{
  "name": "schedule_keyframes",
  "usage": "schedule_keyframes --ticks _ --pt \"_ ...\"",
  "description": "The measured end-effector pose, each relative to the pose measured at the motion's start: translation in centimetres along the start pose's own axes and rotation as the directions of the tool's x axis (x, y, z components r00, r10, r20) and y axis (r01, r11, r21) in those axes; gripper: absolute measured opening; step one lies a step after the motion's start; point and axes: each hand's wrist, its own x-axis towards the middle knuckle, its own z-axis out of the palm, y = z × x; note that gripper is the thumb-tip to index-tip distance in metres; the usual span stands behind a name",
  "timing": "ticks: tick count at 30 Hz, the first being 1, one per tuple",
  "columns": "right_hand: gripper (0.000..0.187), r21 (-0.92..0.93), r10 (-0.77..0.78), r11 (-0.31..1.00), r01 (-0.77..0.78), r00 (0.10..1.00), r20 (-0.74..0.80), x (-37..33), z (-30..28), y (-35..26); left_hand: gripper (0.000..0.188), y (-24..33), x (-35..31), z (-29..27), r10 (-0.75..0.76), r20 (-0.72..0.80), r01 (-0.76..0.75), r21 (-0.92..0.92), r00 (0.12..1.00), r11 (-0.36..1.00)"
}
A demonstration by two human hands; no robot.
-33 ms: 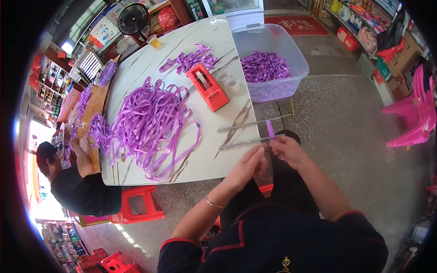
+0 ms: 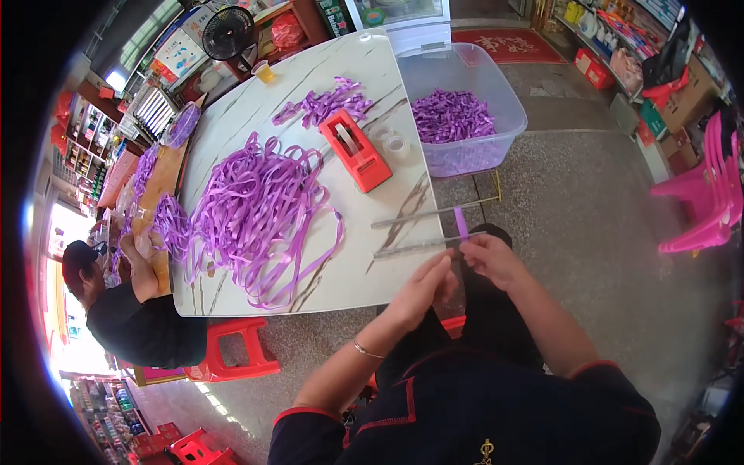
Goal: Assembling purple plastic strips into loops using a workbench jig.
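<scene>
Two thin rods, the far one and the near one, stick out past the table's right edge. A short band of purple ribbon spans the gap between them. My right hand pinches the ribbon's near end by the tip of the near rod. Just left of it, my left hand has its fingers loosely stretched toward the right fingertips, and no held thing shows in it. A big tangled heap of purple ribbon lies on the marble-patterned table.
A red tape dispenser stands beside clear tape rolls. Behind it is a smaller ribbon pile. A clear plastic tub of purple pieces adjoins the table's right side. A co-worker sits at left by a red stool.
The whole view has shifted very slightly. Both hands keep nearly the same pose beside the rods.
</scene>
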Motion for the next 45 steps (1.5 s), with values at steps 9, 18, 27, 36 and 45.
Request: schedule_keyframes --ticks 9,18,27,36,45 --pt "0.012 0.016 -0.021 1.0 0.02 0.999 0.027 0.1 0.5 -0.3 0.027 -1.1 2.7 1.0 -0.124 0.263 0.284 -0.749 0.957 0.598" --pt "0.029 -0.674 0.254 0.734 0.09 0.883 0.395 -3.3 1.5 -9.4 0.012 -2.3 2.4 -0.4 0.087 0.395 0.309 -0.821 0.915 0.479" --pt "0.027 -0.709 -0.393 0.49 0.507 0.855 0.339 12.6 12.6 -14.9 0.032 -3.0 2.7 -0.7 0.11 0.449 0.32 -0.768 0.887 0.555" --pt "0.027 -0.643 -0.051 0.731 0.228 0.958 0.283 15.6 14.8 -14.1 0.034 -2.8 2.1 -1.2 0.119 0.474 0.326 -0.746 0.872 0.58" --pt "0.024 -0.496 -0.092 0.837 0.231 0.953 0.289 11.2 14.6 -14.7 0.034 -2.0 2.2 -0.8 0.053 0.449 0.34 -0.742 0.892 0.577"
